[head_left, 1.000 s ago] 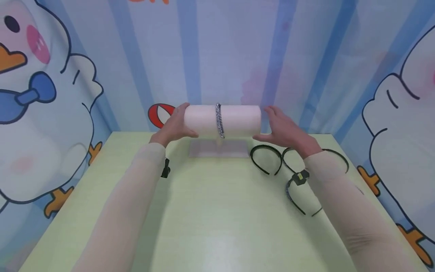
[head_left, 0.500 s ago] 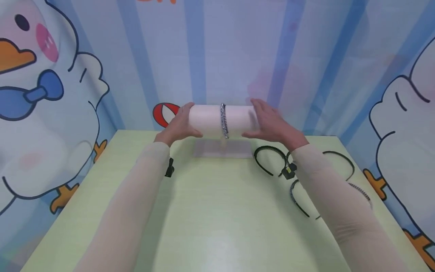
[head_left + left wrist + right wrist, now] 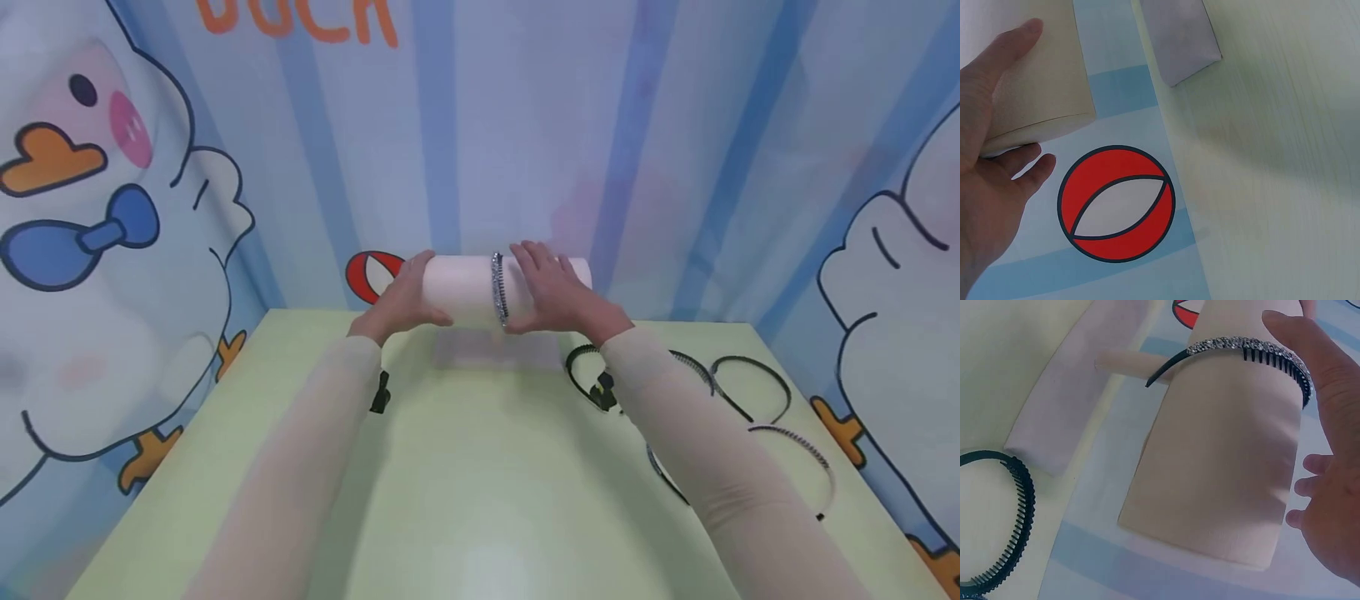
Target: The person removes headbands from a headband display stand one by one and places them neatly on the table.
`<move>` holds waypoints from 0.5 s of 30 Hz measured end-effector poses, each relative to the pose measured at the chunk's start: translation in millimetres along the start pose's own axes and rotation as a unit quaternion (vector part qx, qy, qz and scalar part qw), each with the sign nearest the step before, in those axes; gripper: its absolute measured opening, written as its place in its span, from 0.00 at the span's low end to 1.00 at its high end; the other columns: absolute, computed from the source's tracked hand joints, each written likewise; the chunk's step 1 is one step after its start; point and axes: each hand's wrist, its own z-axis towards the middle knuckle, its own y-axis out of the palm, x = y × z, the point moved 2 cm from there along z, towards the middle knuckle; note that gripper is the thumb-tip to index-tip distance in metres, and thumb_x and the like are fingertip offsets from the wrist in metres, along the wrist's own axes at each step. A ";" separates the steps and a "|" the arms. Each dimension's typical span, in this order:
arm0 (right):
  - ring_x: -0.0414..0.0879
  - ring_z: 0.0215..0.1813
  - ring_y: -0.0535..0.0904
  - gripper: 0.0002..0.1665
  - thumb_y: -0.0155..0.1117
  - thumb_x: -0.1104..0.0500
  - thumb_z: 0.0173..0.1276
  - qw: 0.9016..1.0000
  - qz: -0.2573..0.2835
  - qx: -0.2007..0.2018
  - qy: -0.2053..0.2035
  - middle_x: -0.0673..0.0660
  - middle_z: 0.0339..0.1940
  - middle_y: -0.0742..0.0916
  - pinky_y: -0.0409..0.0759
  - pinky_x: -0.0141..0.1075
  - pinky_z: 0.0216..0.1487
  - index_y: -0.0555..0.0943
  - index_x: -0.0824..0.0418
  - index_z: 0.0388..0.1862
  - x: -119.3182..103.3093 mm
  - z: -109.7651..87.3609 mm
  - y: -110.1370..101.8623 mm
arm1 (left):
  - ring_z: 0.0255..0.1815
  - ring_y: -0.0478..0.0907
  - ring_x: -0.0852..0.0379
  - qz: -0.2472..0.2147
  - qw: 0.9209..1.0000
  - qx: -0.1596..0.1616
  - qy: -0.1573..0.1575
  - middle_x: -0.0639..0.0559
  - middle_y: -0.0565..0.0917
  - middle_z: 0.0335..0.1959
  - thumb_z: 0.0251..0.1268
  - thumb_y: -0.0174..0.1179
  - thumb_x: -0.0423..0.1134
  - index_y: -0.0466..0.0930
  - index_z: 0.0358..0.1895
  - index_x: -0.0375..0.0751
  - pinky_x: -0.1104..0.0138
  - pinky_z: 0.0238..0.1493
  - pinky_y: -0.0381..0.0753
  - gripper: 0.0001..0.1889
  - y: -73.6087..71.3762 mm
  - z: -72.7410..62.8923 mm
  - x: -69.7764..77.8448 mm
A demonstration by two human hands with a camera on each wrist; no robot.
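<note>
A pale padded roll (image 3: 459, 285) lies level on a stem (image 3: 1127, 364) above a flat base (image 3: 465, 352), forming a headband display stand. Round its middle sits a glittery silver headband (image 3: 499, 290) with dark comb teeth, its one free end visible (image 3: 1154, 378) in the right wrist view. My left hand (image 3: 405, 296) grips the roll's left end, thumb in front and fingers at the back and end. My right hand (image 3: 558, 296) spans the roll just right of the headband, fingers spread over the top and thumb low; in the right wrist view the thumb overlaps the headband.
On the table (image 3: 480, 500), to the right, lie several headbands, among them a black toothed one (image 3: 1019, 512) and a thin pale one (image 3: 795, 433). My right sleeve (image 3: 697, 433) partly covers them. A striped cartoon curtain (image 3: 517, 125) stands right behind the stand.
My right hand has moved left from beyond the roll's right end, along it to the headband. My left hand stays on the left end. The head view has tilted up slightly.
</note>
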 end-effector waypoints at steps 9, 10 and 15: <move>0.64 0.81 0.41 0.81 0.80 0.32 0.44 0.999 -0.037 -0.020 -0.025 0.66 0.82 0.48 0.41 0.64 0.75 0.41 0.60 0.82 -14.0 18.0 8.7 | 0.65 0.65 0.42 0.023 1.000 -0.003 -0.001 0.40 0.59 0.72 0.46 0.80 0.44 0.46 0.79 0.44 0.43 0.59 0.76 0.60 3.9 -3.6 1.1; 0.64 0.81 0.40 0.81 0.81 0.32 0.44 0.999 -0.040 -0.023 -0.026 0.66 0.82 0.48 0.41 0.64 0.75 0.41 0.60 0.82 -15.7 20.8 8.0 | 0.65 0.65 0.42 0.026 1.000 -0.003 -0.001 0.40 0.58 0.72 0.47 0.80 0.45 0.45 0.79 0.44 0.43 0.59 0.76 0.60 2.8 -3.4 1.1; 0.63 0.81 0.39 0.82 0.80 0.31 0.43 0.997 -0.059 -0.041 -0.033 0.66 0.82 0.46 0.40 0.65 0.75 0.40 0.59 0.83 -22.9 32.3 5.7 | 0.65 0.66 0.42 0.027 1.000 -0.002 -0.001 0.40 0.58 0.73 0.47 0.80 0.45 0.45 0.79 0.45 0.42 0.59 0.75 0.60 -1.7 -2.2 1.3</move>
